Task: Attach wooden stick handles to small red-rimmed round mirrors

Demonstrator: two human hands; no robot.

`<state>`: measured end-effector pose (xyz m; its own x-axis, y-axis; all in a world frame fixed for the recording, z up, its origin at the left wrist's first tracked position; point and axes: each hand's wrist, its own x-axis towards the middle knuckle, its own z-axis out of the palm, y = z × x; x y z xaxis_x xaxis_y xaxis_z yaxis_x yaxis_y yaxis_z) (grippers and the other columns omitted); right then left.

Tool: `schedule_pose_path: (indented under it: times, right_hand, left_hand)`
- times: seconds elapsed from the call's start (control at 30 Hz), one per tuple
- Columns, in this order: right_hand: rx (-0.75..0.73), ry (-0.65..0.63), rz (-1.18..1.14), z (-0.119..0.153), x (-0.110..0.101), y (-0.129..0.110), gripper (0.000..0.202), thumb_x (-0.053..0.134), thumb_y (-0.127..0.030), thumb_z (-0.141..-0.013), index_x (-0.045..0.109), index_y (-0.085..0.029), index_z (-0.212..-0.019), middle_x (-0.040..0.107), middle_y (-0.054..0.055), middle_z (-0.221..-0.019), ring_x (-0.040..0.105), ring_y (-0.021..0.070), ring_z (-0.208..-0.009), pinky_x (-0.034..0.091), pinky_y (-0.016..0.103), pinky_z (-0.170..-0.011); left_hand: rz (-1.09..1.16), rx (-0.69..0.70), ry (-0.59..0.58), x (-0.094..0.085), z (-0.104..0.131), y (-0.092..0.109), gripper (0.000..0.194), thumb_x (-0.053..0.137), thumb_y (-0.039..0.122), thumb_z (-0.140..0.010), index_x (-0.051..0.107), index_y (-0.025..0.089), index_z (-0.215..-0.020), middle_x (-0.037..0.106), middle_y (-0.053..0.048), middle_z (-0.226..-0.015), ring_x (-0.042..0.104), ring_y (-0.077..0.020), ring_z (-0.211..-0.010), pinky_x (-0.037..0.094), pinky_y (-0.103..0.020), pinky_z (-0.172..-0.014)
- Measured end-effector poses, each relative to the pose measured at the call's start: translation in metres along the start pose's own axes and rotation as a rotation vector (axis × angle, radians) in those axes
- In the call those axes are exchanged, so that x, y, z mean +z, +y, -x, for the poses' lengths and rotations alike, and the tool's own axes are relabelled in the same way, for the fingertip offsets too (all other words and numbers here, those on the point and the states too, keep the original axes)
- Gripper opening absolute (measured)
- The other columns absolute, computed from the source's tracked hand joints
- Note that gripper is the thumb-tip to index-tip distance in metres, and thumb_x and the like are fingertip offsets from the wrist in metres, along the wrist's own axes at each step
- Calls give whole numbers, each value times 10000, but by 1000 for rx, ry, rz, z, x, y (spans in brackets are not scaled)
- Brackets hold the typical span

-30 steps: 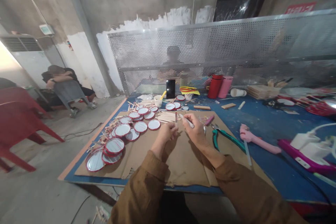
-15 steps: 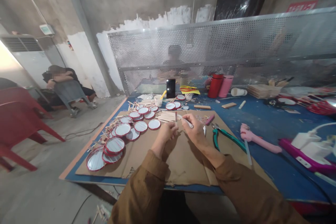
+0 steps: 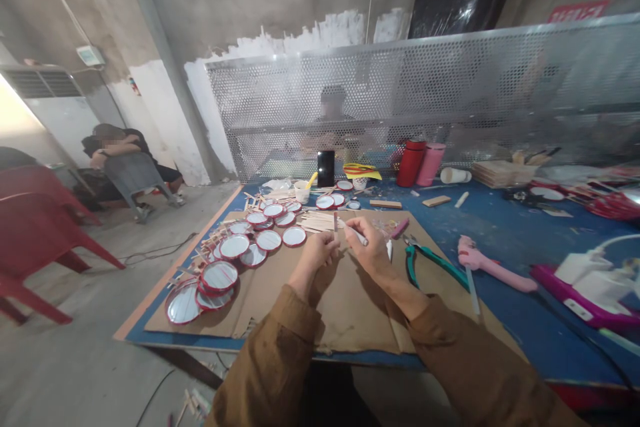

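My left hand (image 3: 316,259) is closed on a narrow wooden craft stick (image 3: 336,222), held upright above the cardboard sheet (image 3: 360,320). Between the fingers of my right hand (image 3: 371,252) is a white, pen-shaped tool (image 3: 358,237); its thin tip points at the stick, though whether they touch I cannot tell. Just beyond both hands lies a bundle of pale wooden sticks (image 3: 316,221). Left of them, round red-rimmed discs with pale, shiny faces, such as this disc (image 3: 294,235), overlap in a pile, some with wooden sticks attached.
To the right are green-handled pliers (image 3: 443,264), a pink glue gun (image 3: 493,268) and a purple power strip (image 3: 575,299). A phone (image 3: 325,169), a paper cup (image 3: 301,191) and a red bottle (image 3: 411,163) stand before a perforated metal screen (image 3: 280,100). Another person (image 3: 120,143) sits at left.
Almost nothing differs. Both hands keep their places and their hold on the stick and the white tool; the right hand has shifted very slightly.
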<state>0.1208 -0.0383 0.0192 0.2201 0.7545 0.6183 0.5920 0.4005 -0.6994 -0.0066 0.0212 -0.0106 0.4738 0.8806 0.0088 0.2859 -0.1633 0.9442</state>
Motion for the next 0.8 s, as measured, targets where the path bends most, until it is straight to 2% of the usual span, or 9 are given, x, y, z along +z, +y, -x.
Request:
schedule_pose_path:
  times: [0.1, 0.17, 0.27, 0.37, 0.57, 0.8]
  right_hand:
    - [-33, -40, -12, 0, 2, 1, 147, 490, -324, -828, 565, -199, -843, 646, 30, -766, 602, 163, -701, 454, 256, -652]
    - [-25, -14, 9, 0, 2, 1, 140, 493, -316, -824, 568, -199, -840, 649, 34, -781, 604, 165, -711, 454, 259, -661]
    - [15, 47, 25, 0, 0, 1, 142, 505, -323, -820, 573, -199, -837, 646, 29, -735, 606, 167, -686, 454, 259, -649]
    - [32, 29, -16, 0, 0, 1, 154, 500, -334, -828, 571, -199, -843, 629, 16, -668, 605, 167, -661, 455, 256, -632]
    - [-17, -25, -40, 0, 2, 1, 165, 492, -344, -829, 565, -197, -837, 644, 32, -777, 597, 162, -700, 450, 252, -644]
    - [31, 14, -22, 0, -1, 2, 163, 507, -350, -832, 561, -198, -852, 629, 22, -727, 596, 163, -683, 451, 255, -640]
  left_hand:
    - [6, -5, 0, 0, 1, 1, 215, 506, 231, -799, 458, 174, -597, 496, 27, -486, 408, -43, -340, 283, -174, -334]
    - [5, -17, 4, 0, 1, 2, 221, 517, 239, -794, 458, 173, -592, 493, 29, -482, 406, -43, -341, 281, -178, -338]
    - [9, -18, 18, 0, 1, 2, 220, 514, 219, -787, 454, 171, -581, 495, 31, -485, 401, -42, -338, 283, -183, -343]
    - [9, -5, 18, 1, 1, 1, 207, 511, 217, -782, 456, 171, -588, 507, 29, -495, 407, -44, -337, 286, -183, -345]
    - [-3, -6, 6, 0, 1, 1, 222, 533, 251, -781, 455, 172, -588, 491, 30, -473, 410, -42, -344, 277, -168, -338]
    - [13, 0, 4, 0, 0, 0, 232, 543, 256, -777, 453, 175, -579, 498, 32, -482, 407, -42, -343, 290, -177, -347]
